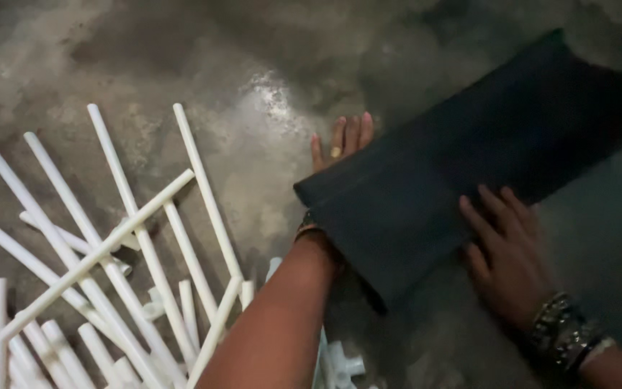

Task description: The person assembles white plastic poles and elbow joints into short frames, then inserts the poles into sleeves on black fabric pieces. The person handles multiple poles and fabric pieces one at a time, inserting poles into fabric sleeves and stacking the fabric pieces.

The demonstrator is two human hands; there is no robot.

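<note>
On the gray floor (181, 65) a big dark sheet (469, 158) lay toward 2 o'clock. White pipes (102, 252) were piled at 8 o'clock. The right hand (505, 259) pressed flat and wide on the sheet. The left hand (340, 144) reached under its edge, fingers straight.

The left hand (340, 144) lies flat, palm down, fingers extended forward with a ring on one; only the fingers show. The right hand (509, 256) also rests flat, fingers spread, wrist apparently banded with bracelets in the dim light
</note>
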